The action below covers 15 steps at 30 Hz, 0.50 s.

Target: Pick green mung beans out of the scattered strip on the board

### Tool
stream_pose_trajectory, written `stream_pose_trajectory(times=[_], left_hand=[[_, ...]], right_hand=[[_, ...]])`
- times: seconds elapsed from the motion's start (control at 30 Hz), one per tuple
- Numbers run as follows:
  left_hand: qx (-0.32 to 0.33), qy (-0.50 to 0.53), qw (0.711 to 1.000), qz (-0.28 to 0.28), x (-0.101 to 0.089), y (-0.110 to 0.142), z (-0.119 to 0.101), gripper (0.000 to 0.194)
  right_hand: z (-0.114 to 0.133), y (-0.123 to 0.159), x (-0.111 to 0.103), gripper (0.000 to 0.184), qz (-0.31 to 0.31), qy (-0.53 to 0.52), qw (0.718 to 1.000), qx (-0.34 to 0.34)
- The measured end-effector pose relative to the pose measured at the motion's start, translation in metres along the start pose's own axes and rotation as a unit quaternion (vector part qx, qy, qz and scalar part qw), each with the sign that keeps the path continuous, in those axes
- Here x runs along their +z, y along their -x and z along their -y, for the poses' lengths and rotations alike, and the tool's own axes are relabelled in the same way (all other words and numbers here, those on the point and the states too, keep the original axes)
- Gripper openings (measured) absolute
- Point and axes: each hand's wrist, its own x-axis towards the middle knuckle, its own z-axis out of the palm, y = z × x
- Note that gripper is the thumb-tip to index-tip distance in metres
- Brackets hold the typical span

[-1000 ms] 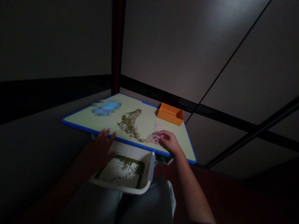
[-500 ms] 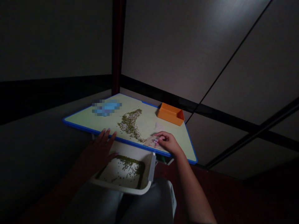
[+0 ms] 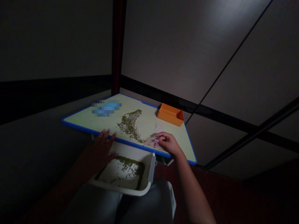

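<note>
My left hand (image 3: 99, 148) rests with its fingers spread on the front edge of a pale green board with a blue rim (image 3: 93, 128), above a white tray (image 3: 119, 189) on my lap. That tray holds scattered green mung beans (image 3: 125, 168). A long, curved trail of mung beans (image 3: 129, 126) lies on the board. My right hand (image 3: 168, 143) is curled on a clear plastic sheet (image 3: 150, 142), and its fingertips seem to pinch it. Whatever lies under my fingers is hidden.
An orange rectangular tray (image 3: 170, 114) stands near the far right edge of the board. A blurred blue object (image 3: 106, 108) lies at the far left. Grey trousers (image 3: 149, 205) show under the white tray, and dark walls and a post (image 3: 118, 46) rise behind the board.
My right hand has shifted very slightly, and the clear sheet under it now lies flatter toward the board's front edge. My left hand has barely moved.
</note>
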Motion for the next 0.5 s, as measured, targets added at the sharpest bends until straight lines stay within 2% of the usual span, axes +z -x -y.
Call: stream_pose_trajectory(times=[0.13,0.3,0.5], left_hand=[[0.003,0.004,1.0,-0.002,0.0023,0.0,0.0011,0.076],[0.004,0.001,1.0,-0.012,0.0065,0.0016,0.0035,0.08],[0.001,0.002,1.0,-0.015,0.0059,0.0022,0.0039,0.076]], right_hand=[[-0.0001,-0.0029,0.0039,0.03,0.002,0.018,1.0,-0.005],[0.0033,-0.0039,0.0053,0.032,0.018,-0.021,1.0,-0.007],[0.0008,-0.0032,0.0024,0.028,-0.054,-0.032,0.998,-0.007]])
